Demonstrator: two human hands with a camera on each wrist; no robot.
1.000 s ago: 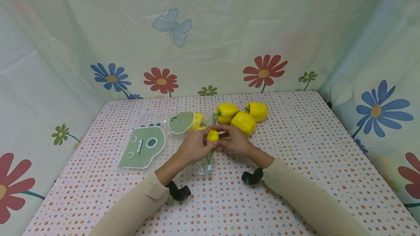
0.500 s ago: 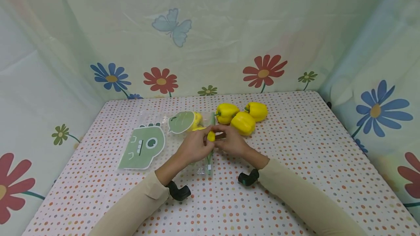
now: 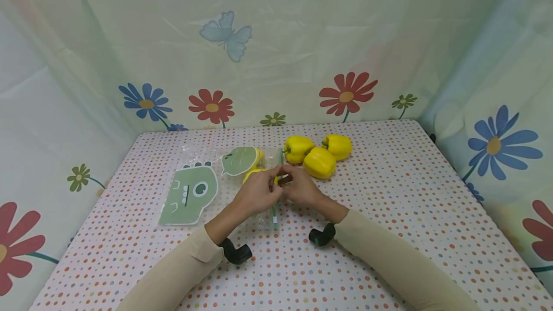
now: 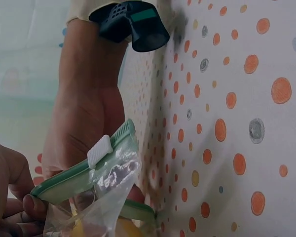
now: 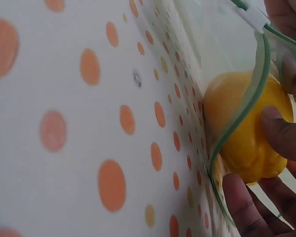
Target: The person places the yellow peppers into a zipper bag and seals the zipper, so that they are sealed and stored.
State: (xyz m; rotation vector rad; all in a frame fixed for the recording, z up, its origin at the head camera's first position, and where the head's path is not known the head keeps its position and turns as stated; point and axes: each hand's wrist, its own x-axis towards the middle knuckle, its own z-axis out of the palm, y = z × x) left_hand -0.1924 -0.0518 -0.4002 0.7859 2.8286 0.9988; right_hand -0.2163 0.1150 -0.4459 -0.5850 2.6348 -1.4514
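A clear zip bag [image 3: 188, 200] with a green dinosaur print lies flat on the table, its green-edged mouth facing right. My left hand [image 3: 261, 190] pinches the green zip edge [image 4: 71, 180], with the white slider [image 4: 99, 150] close by. In my right hand [image 3: 300, 188] is a yellow bell pepper [image 5: 249, 153], thumb on its side and fingertips beneath. The pepper sits in the bag's mouth, part of it behind the green edge in the right wrist view; in the head view the hands mostly hide it. More yellow peppers [image 3: 253, 173] show inside the bag.
Just behind my right hand, three yellow bell peppers [image 3: 319, 162] lie grouped on the dotted tablecloth [image 3: 389, 196]. A flower-printed curtain [image 3: 276, 61] stands behind the table and along both sides. Black wrist cameras [image 3: 236, 252] hang under both wrists.
My right hand has shifted left with the yellow bell pepper, which has moved into the bag's mouth. My left hand stays at the bag's edge, and the bag has crept slightly to the right.
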